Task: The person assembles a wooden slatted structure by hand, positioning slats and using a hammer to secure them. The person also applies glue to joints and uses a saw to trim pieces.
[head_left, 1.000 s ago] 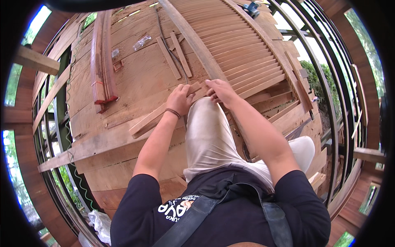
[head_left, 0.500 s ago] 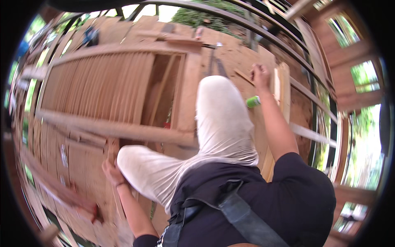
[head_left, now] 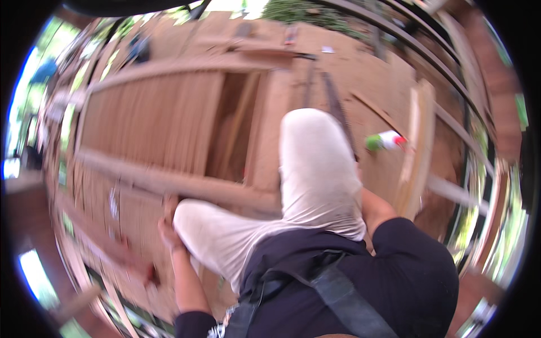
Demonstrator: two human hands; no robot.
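My left hand [head_left: 170,230] is beside my left knee, its blurred fingers curled at the end of a brown wooden piece [head_left: 171,203]. Whatever lies inside those fingers is hidden. Only the forearm [head_left: 376,207] of my right arm shows; the hand is behind my right thigh, its fingers out of sight. Close to that thigh lies a dark, long blade with a toothed-looking edge, like a handsaw [head_left: 337,107]; its lower end is hidden by my leg. A slatted wooden panel [head_left: 152,121] with a framed edge and one open gap lies in front of me.
A green and white bottle with a red cap [head_left: 386,140] lies to the right, near a thin stick [head_left: 376,111] and a pale timber [head_left: 416,143]. A reddish beam [head_left: 104,242] stretches along the left. Metal rails [head_left: 366,16] border the far right.
My right hand has come down from near the thin stick to behind my thigh. The view has shifted, uncovering more of the blade and the bottle. My left hand stays beside the knee.
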